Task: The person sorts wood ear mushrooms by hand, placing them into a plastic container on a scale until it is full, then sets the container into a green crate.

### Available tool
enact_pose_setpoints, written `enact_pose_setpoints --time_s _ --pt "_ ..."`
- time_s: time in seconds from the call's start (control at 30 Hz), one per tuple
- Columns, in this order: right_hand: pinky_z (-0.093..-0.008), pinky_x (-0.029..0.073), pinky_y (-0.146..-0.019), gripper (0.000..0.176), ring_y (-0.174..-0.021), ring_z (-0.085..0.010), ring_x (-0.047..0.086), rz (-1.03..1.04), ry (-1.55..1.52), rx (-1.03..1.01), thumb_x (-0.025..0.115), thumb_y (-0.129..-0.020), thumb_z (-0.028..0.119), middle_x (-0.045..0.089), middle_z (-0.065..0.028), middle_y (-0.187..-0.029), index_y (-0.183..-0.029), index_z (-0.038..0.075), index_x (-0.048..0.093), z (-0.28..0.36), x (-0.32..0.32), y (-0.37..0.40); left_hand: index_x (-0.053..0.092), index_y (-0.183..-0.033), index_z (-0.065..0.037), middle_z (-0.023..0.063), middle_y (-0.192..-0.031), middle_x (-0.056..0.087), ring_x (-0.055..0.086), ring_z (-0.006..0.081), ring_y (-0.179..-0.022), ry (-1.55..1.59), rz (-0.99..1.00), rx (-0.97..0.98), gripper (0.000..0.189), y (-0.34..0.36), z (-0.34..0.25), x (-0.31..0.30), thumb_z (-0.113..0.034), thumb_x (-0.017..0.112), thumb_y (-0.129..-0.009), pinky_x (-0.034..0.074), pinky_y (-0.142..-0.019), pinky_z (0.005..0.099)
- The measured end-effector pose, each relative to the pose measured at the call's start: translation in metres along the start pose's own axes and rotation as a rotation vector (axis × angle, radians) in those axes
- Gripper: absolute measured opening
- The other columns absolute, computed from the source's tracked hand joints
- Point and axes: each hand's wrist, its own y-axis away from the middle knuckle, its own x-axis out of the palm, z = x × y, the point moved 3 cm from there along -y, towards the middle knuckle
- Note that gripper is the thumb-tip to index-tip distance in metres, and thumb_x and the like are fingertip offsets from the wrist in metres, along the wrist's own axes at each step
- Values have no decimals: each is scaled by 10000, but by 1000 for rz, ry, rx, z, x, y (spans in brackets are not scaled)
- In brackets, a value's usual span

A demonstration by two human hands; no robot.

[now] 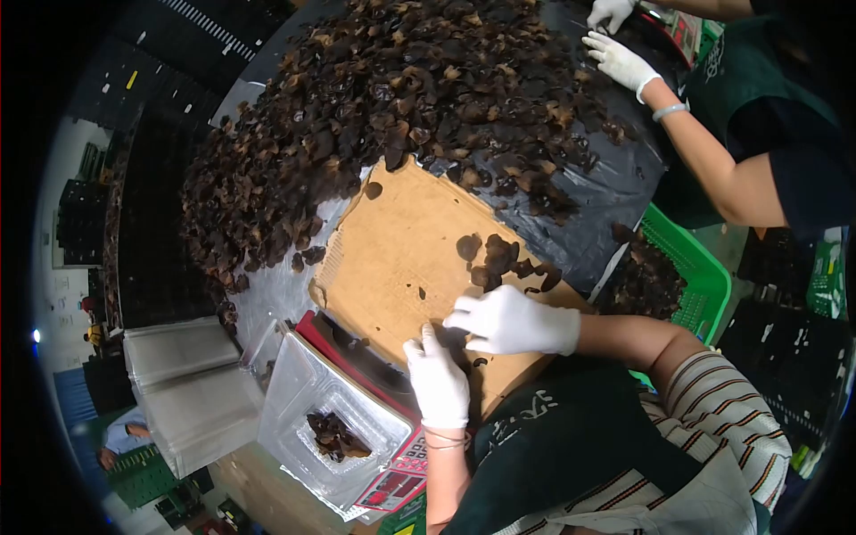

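My left hand (439, 382), in a white glove, is at the near edge of a tan cardboard sheet (383, 241), fingers closed. Facing it, my white-gloved right hand (515, 323) bends its fingers inward, thumb and fingertips together. Between both sets of fingertips is a dark piece of what looks like wood ear mushroom (456, 342), partly covered by the gloves. Several similar dark pieces (501, 257) lie on the cardboard just beyond my right hand. A clear plastic tray (374, 426) with a few dark pieces sits on a red scale (392, 486) to the left.
A large heap of dark mushroom pieces (410, 89) covers the table beyond the cardboard. Stacked clear trays (192, 383) stand at left. A green basket (709, 285) holds more pieces at right. A co-worker's gloved hand (621, 64) is at the upper right.
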Motion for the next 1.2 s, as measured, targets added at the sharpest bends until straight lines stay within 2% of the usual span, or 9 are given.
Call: enact_pose_setpoints --time_s 0.13,0.27,0.47,0.63,0.8,0.97,1.03,1.17,1.2 --pt "-333 503 -563 127 -685 -203 637 -78 -36 -50 604 -838 182 588 -57 -776 -912 79 609 -5 2 -10 554 -1062 -4 231 -984 511 571 404 -846 -26 -18 32 294 3 4 12 -14 625 -777 474 -745 463" --pt "-305 509 -658 120 -765 -165 671 146 -606 386 511 -930 124 666 -108 -812 -977 71 608 -22 -24 -3 572 -1004 1 226 -916 602 616 368 -794 75 28 -46 247 5 2 3 -18 675 -781 499 -730 416" --pt "-297 488 -703 167 -784 -165 654 128 -698 254 609 -856 112 687 -54 -909 -1009 70 660 -32 -62 26 567 -1031 -14 60 -922 603 564 154 -732 1112 243 -278 164 12 4 15 -33 649 -890 465 -657 269" --pt "-269 483 -645 164 -686 -146 617 674 -744 256 663 -834 143 708 -50 -892 -972 64 705 -40 -114 56 554 -1101 -13 80 -1019 607 546 134 -779 1650 353 -439 201 20 -4 10 -3 609 -908 440 -665 238" --pt "-293 501 -640 230 -712 -169 646 222 -367 580 719 -791 246 695 -57 -858 -936 70 698 -46 -125 53 568 -1079 -18 32 -973 626 572 99 -872 1349 329 -268 181 21 -9 10 14 611 -906 462 -802 235" --pt "-384 519 -672 394 -745 -314 645 160 146 414 698 -790 274 617 -110 -1003 -1111 70 596 -57 -68 62 570 -1111 -2 58 -1063 632 593 128 -979 1070 526 -135 246 17 -36 21 82 575 -880 458 -894 261" --pt "-372 538 -700 379 -780 -311 653 142 78 475 666 -791 230 635 -119 -980 -1137 96 588 -61 -69 63 567 -1155 11 64 -1085 616 604 138 -967 983 690 7 288 17 -54 24 102 535 -883 464 -890 258" --pt "-364 549 -717 400 -764 -277 680 27 -308 690 639 -799 125 667 -156 -1000 -1189 92 558 -61 -102 64 624 -1065 3 37 -973 637 600 115 -904 708 325 226 186 -11 -66 12 55 542 -906 478 -806 231" --pt "-356 550 -721 400 -774 -266 685 14 -381 763 642 -801 108 671 -159 -1005 -1191 86 553 -56 -111 62 639 -1031 -3 16 -920 634 573 87 -835 822 361 52 144 -15 -62 18 29 552 -921 472 -754 214"
